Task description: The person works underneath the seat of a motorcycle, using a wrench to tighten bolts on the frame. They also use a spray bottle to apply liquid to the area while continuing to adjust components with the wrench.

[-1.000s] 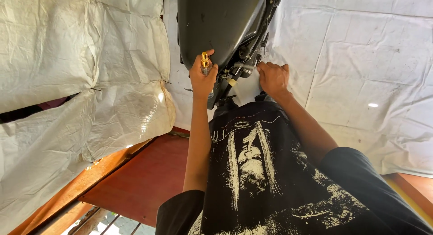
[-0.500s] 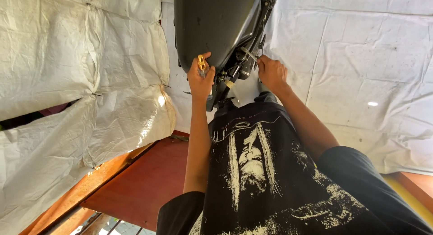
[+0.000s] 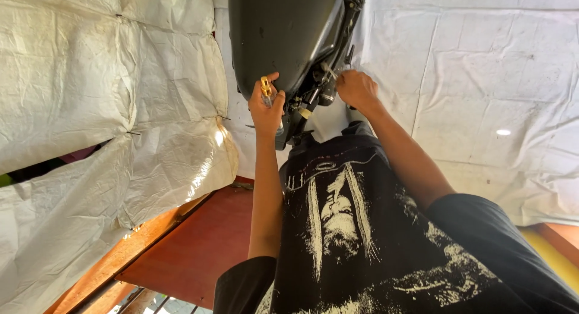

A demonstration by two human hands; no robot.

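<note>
Both hands up at the underside of a dark motorcycle tank

From the head view, the left hand point(image 3: 266, 112) is clenched around a small tool with a yellow, clear handle point(image 3: 266, 90), pressed against the edge of the black tank point(image 3: 277, 37). The right hand point(image 3: 357, 88) pinches at the cables and fittings point(image 3: 313, 97) just beside it; whether it grasps anything I cannot tell. White sheeting point(image 3: 108, 85) hangs all around, above a red floor point(image 3: 199, 241)

Two bare hands, left hand point(image 3: 266, 112) and right hand point(image 3: 357, 89), reach one dark matte-grey curved metal body point(image 3: 277, 37). One small gold-capped clear bottle point(image 3: 267, 92) shows. Several white woven plastic sheets point(image 3: 96, 85) hang stitched together.
</note>
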